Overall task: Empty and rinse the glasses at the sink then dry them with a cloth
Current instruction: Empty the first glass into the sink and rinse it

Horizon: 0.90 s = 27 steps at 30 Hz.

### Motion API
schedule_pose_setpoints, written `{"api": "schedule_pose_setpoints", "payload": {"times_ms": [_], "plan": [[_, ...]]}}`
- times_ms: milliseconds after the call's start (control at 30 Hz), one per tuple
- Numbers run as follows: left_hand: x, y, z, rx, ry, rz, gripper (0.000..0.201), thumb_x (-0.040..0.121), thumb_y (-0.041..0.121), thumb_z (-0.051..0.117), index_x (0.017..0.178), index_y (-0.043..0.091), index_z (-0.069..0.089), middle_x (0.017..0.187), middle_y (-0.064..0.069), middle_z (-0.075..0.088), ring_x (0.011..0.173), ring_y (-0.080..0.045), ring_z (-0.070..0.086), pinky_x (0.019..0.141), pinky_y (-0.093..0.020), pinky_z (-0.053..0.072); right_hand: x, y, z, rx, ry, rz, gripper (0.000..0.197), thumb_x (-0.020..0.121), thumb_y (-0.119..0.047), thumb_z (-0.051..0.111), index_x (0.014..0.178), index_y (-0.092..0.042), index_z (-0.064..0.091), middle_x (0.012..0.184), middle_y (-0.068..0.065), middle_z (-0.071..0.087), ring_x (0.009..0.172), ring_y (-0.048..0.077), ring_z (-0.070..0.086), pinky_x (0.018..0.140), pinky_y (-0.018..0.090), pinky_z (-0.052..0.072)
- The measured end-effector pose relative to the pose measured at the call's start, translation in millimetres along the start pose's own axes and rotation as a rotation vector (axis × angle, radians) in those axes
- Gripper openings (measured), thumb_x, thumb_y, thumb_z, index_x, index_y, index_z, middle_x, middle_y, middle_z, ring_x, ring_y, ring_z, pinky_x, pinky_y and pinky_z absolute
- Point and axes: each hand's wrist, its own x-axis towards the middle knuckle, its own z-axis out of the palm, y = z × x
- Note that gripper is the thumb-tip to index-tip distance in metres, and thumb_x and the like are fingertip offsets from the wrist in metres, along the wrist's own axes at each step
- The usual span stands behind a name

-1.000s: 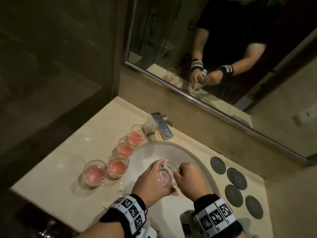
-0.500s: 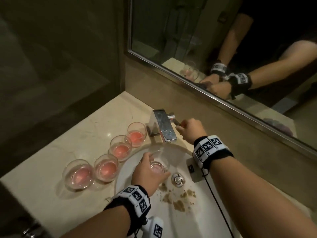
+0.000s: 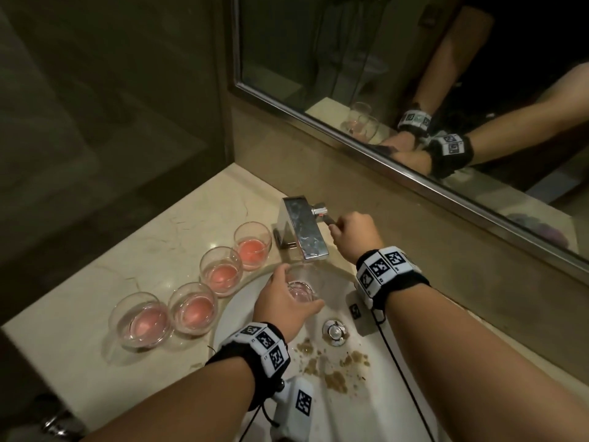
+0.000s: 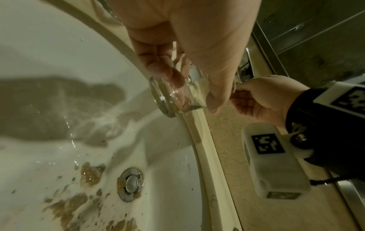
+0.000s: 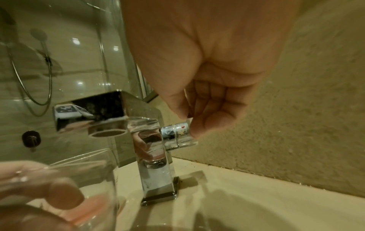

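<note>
My left hand [image 3: 287,301] grips a clear glass [image 3: 301,290] upright in the white sink [image 3: 376,409], just below the chrome tap's spout [image 3: 306,231]. In the left wrist view the fingers [image 4: 164,68] curl round the glass [image 4: 173,100], which holds almost nothing. My right hand [image 3: 350,231] pinches the tap's small lever [image 3: 328,218] at the tap's right side; the right wrist view shows thumb and fingers closed on the lever [image 5: 182,129]. Several glasses with pink liquid [image 3: 220,271] stand in a row on the counter left of the sink. No water stream shows.
Brown residue [image 3: 334,378] lies in the basin near the drain [image 3: 333,331]. The marble counter [image 3: 95,266] runs left to a dark wall. A mirror [image 3: 414,74] hangs above the backsplash close behind the tap.
My right hand left the glass and went up to the tap's lever. My left hand carried the glass from mid-sink to under the spout.
</note>
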Motion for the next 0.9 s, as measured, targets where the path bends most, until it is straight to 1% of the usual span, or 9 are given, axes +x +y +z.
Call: {"api": "schedule_pose_setpoints", "payload": {"times_ms": [133,267,400,467,533,633,700,800,900], "plan": [[2.9,0.3,0.6,0.031,0.020,0.010,0.088,0.058,0.050,0.086,0.133,0.034,0.041,0.122,0.010,0.061,0.104,-0.012,0.062,0.093,-0.034,0.053,7.1,7.0,2.3,0.008,0.032,0.012,0.028,0.095,-0.021,0.054,0.083,-0.001,0.069,0.082,0.017,0.070,0.079,0.033,0.064,0.068,0.033,0.050],[5.3,1.4,1.4,0.016,0.029,0.014,0.082,0.061,0.044,0.086,0.131,0.034,0.044,0.118,0.013,0.061,0.102,-0.010,0.061,0.089,-0.029,0.052,10.3,15.8,3.5,0.084,0.025,0.022,0.030,0.094,-0.029,0.058,0.078,-0.006,0.068,0.077,0.014,0.071,0.077,0.030,0.066,0.074,0.036,0.054],[5.0,1.5,3.6,-0.008,0.004,0.014,0.081,0.061,0.045,0.086,0.129,0.033,0.044,0.116,0.016,0.061,0.099,-0.008,0.063,0.088,-0.030,0.054,-18.1,31.6,11.6,0.346,0.086,0.062,0.024,0.092,-0.034,0.061,0.091,-0.011,0.066,0.075,0.006,0.072,0.065,0.019,0.067,0.065,0.029,0.051],[4.6,-0.2,5.8,-0.021,-0.006,0.005,0.077,0.059,0.046,0.086,0.124,0.034,0.046,0.110,0.015,0.063,0.095,-0.008,0.064,0.086,-0.032,0.055,-44.2,40.5,21.9,0.493,-0.007,0.087,0.013,0.094,-0.024,0.058,0.099,-0.013,0.063,0.082,0.003,0.071,0.064,0.015,0.065,0.058,0.021,0.047],[4.4,-1.6,7.8,-0.047,-0.006,-0.003,0.074,0.058,0.045,0.088,0.119,0.035,0.047,0.108,0.015,0.063,0.095,-0.008,0.064,0.086,-0.032,0.055,-67.7,49.5,36.7,0.536,-0.149,0.080,0.008,0.095,-0.016,0.056,0.100,-0.019,0.061,0.093,0.001,0.067,0.075,0.016,0.065,0.059,0.019,0.048],[4.1,-0.5,8.9,-0.095,-0.002,-0.017,0.080,0.049,0.051,0.087,0.118,0.039,0.048,0.108,0.016,0.064,0.096,-0.008,0.064,0.087,-0.033,0.056,-91.6,58.3,62.3,0.664,-0.344,0.102,0.036,0.088,-0.005,0.057,0.116,-0.027,0.057,0.116,-0.008,0.060,0.097,0.015,0.061,0.072,0.032,0.058],[4.6,0.3,9.8,-0.119,0.007,-0.025,0.083,0.040,0.057,0.082,0.114,0.043,0.048,0.105,0.017,0.065,0.096,-0.007,0.065,0.087,-0.034,0.056,-101.8,55.0,74.1,0.727,-0.395,0.083,0.051,0.081,-0.007,0.066,0.120,-0.035,0.051,0.121,-0.015,0.056,0.106,0.009,0.058,0.078,0.037,0.058],[5.7,1.9,10.5,-0.133,0.018,-0.049,0.075,0.044,0.052,0.084,0.108,0.045,0.047,0.102,0.018,0.065,0.094,-0.005,0.065,0.086,-0.034,0.057,-110.7,42.5,85.2,0.749,-0.371,0.028,0.059,0.075,-0.023,0.079,0.122,-0.037,0.047,0.117,-0.018,0.060,0.107,-0.003,0.057,0.088,0.026,0.053],[7.4,0.5,11.7,-0.190,0.025,-0.094,0.076,0.042,0.056,0.083,0.107,0.039,0.049,0.101,0.014,0.066,0.091,-0.008,0.067,0.086,-0.035,0.057,-114.4,35.0,97.3,0.801,-0.294,0.016,0.062,0.071,-0.027,0.082,0.122,-0.031,0.047,0.112,-0.015,0.064,0.104,-0.003,0.060,0.088,0.022,0.051]]}}
